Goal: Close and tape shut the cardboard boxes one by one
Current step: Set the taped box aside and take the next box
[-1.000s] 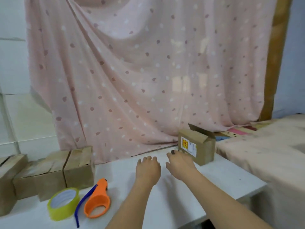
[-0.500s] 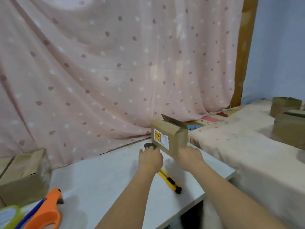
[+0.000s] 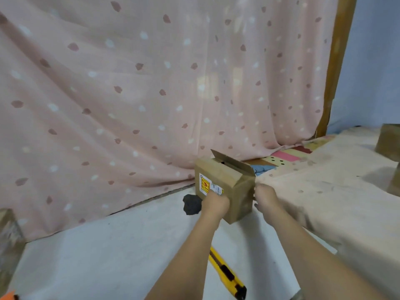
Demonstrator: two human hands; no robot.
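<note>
Behind everything, a pink spotted curtain [image 3: 134,87] fills the upper and left parts of the frame, with a wooden post [image 3: 337,61] at its right edge. A white table [image 3: 108,256] takes the lower left and centre, and a cloth-covered surface [image 3: 324,202] spreads across the lower right, where another brown box [image 3: 388,144] sits at the right edge. The cardboard box [image 3: 236,191] stands right of centre at the far edge of the table, near the curtain, its top flaps not fully down and one raised at the back. The left hand [image 3: 215,205] lies against the box's labelled front face, fingers touching the sticker; whether they curl in a grip cannot be told. The right hand [image 3: 266,198] is at the box's right side, fingers bent toward that face, and real contact cannot be confirmed. A yellow utility knife [image 3: 227,276] lies low in the frame between the forearms. A small dark lump [image 3: 191,204] sits just left of the left hand.
</note>
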